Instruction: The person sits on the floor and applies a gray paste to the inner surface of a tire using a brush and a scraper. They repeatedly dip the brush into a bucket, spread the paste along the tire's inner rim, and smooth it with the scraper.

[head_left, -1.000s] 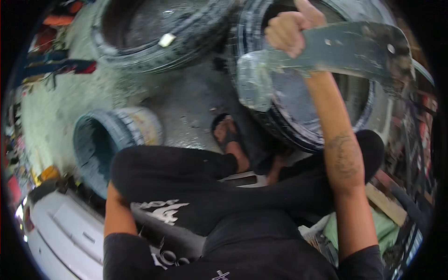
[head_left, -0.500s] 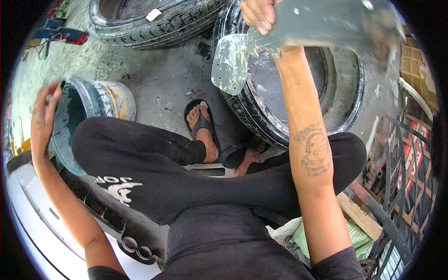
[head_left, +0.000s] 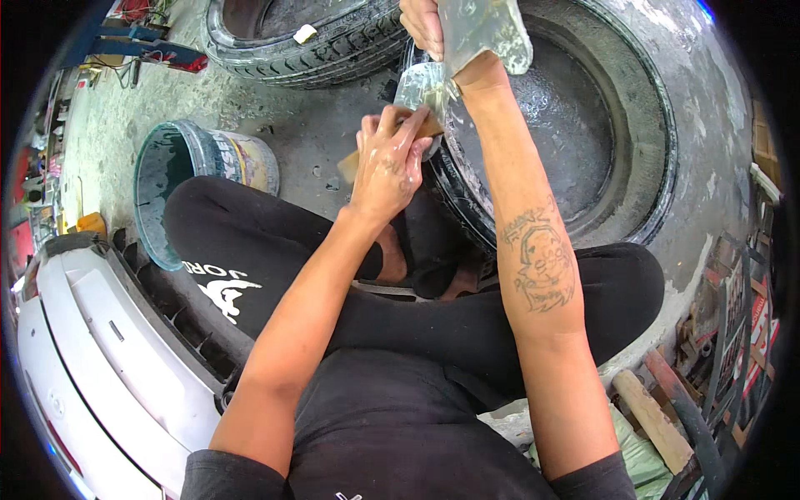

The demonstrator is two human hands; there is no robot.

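My right hand (head_left: 423, 27) grips a grey plastic-looking panel (head_left: 483, 37) at the top of the view, and the panel hides part of that hand. A paler, wet-looking rounded tab (head_left: 417, 83) extends from the panel toward my left hand. My left hand (head_left: 385, 167) is closed around a brown flat strip (head_left: 431, 127), perhaps sandpaper, held against the lower end of the tab. Wet smears show on the left hand's back and fingers. Below and right of the panel lies a black tire (head_left: 658, 167) on the floor.
A second tire (head_left: 325, 62) lies at the far left, with a small whitish block (head_left: 305, 34) on it. A dark-green-lined bucket (head_left: 162, 167) stands beside my left knee. A white car part (head_left: 117, 333) is at lower left; metal racks (head_left: 733, 333) stand at right.
My left hand has come from beside the bucket to the panel's tab, and the brown strip now shows in it. The panel has shifted left and turned. The whole view has swung somewhat.
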